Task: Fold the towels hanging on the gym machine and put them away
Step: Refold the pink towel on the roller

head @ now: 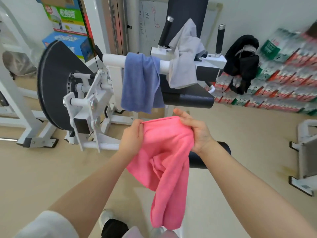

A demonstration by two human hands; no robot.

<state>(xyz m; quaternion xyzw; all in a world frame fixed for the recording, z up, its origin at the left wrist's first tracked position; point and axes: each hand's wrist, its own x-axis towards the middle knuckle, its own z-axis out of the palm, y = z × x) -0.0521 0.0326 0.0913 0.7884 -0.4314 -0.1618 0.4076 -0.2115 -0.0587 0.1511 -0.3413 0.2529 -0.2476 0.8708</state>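
Now each hand, left hand [131,138] and right hand [193,129], grips one pink towel [164,162]; two towels hang.

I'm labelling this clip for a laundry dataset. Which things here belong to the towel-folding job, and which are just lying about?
Part of the job:
- pink towel, gripped by left hand and right hand
- blue towel, draped on the gym machine
- grey towel, also on the machine

Just lying about:
- black bag
- stacked bottle packs
- cardboard boxes
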